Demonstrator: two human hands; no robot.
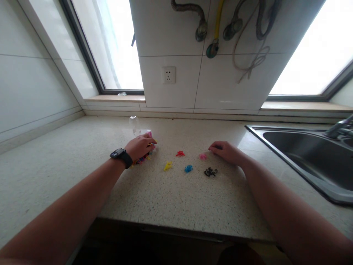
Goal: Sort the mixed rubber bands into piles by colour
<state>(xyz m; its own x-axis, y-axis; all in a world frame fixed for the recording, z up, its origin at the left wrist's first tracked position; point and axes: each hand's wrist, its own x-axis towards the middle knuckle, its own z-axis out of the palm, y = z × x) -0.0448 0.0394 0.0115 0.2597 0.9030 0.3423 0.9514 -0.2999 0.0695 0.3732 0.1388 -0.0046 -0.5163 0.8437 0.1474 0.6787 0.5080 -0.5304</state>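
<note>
Far left, at about ten o'clock from the bench (176, 198) centre: left hand (140, 146), watch (121, 156) on the wrist, laid palm-down over a mixed heap of coloured bands (142, 159), fingers curled over it as if gathering or pinning it in place; whether anything is actually pinched, impossible to tell from here. Just behind the hand, at eleven o'clock, a small clear glass vessel (134, 124), close beside the heap, perhaps where it came from.

Toward the middle, small single-colour clusters set apart from one another, seemingly sorted by colour: yellow cluster (168, 166) at nine o'clock of the group, red cluster (180, 153) at twelve, blue cluster (188, 168) at six, pink cluster (203, 156) at two, black cluster (210, 172) at four. Gaps kept between them, probably so colours stay unmixed.

Right of these, right hand (224, 150) resting flat on the bench, fingertips just beside the pink cluster, fingers together and slightly bent, apparently over something dark; grip unclear.

Far right, at three o'clock, steel sink (300, 154) sunk into the bench, well apart from the bands.
</note>
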